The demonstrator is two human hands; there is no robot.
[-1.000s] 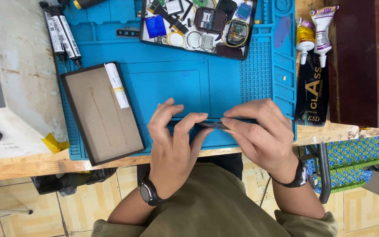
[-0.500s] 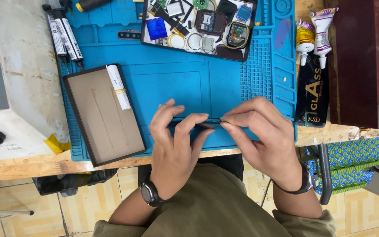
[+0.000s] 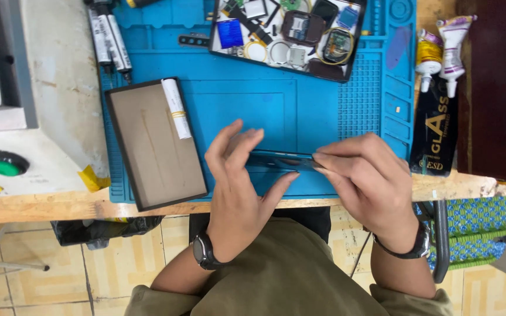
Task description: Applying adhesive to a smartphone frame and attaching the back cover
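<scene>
Both hands are working one thin dark flat part (image 3: pixel 279 160), prob a phone or screen panel seen edge-on, can't tell which. Left hand (image 3: pixel 238 181) is pinching its left end: thumb under/near side, fingers spread and arching over the top. Right hand (image 3: pixel 361 175) is gripping the right end, fingertips closed tight on the edge. So both grips are closed on the same part, which is sitting between them, low over the blue work mat (image 3: pixel 323 111), near the front edge of the wooden bench (image 3: pixel 48 208).

Rel. to the grip:
- Just left of the left hand: brown flat tray w/ dark frame (image 3: pixel 153 143), a white roll (image 3: pixel 176 108) lying on its top-right corner.
- Straight beyond the grip, far side of mat: black parts tray (image 3: pixel 291 35) full of small components.
- Right of the right hand: black packet (image 3: pixel 434 137), two glue tubes (image 3: pixel 440 52) above it.
- Far left: grey box w/ green button (image 3: pixel 4 164).

Watches on both wrists.
</scene>
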